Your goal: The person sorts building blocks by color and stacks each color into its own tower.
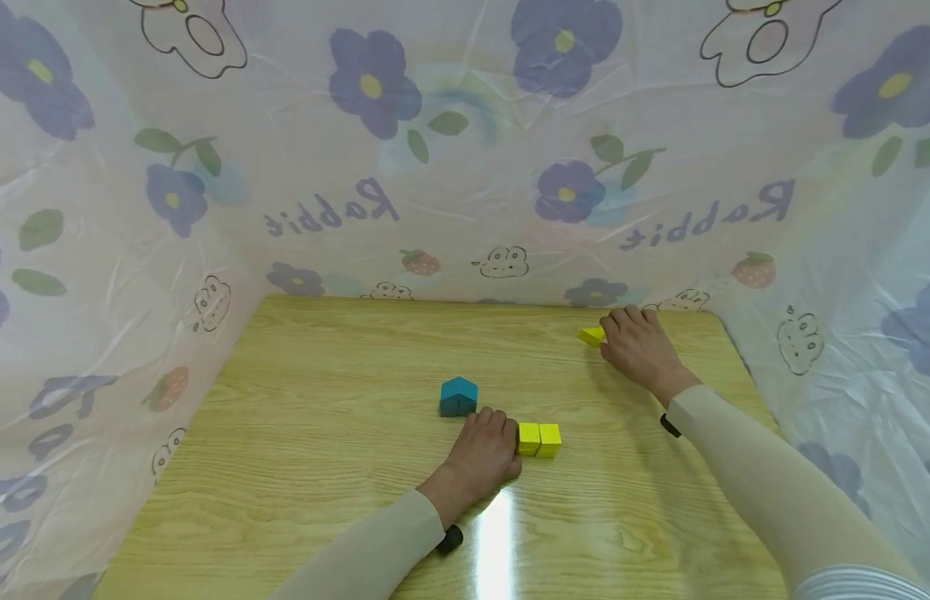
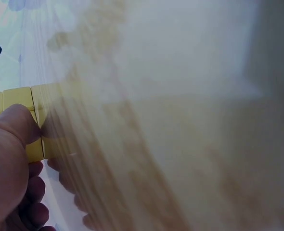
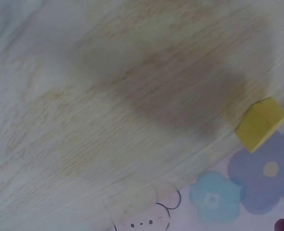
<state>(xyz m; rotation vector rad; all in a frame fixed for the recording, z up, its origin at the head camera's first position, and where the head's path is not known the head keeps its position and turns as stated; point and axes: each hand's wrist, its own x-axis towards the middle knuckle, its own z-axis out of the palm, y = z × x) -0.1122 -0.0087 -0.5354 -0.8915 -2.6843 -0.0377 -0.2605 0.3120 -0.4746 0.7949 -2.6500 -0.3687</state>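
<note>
In the head view, my left hand [image 1: 482,450] is at the left end of two yellow cubes [image 1: 538,440] that sit side by side on the table. The left wrist view shows the thumb against a yellow block [image 2: 18,96] and the other fingers curled below it. Farther back on the right, my right hand [image 1: 639,346] is beside a yellow wedge-shaped block [image 1: 591,336], partly hiding it. In the right wrist view, this block [image 3: 261,124] rests on the table, with two fingertips [image 3: 282,225] at the lower right corner, apart from it.
A blue block [image 1: 459,397] with a pointed top stands just beyond my left hand. Printed cloth [image 1: 450,183] hangs around the back and sides of the wooden table [image 1: 322,417]. Glare [image 1: 495,542] lies on the tabletop near the front.
</note>
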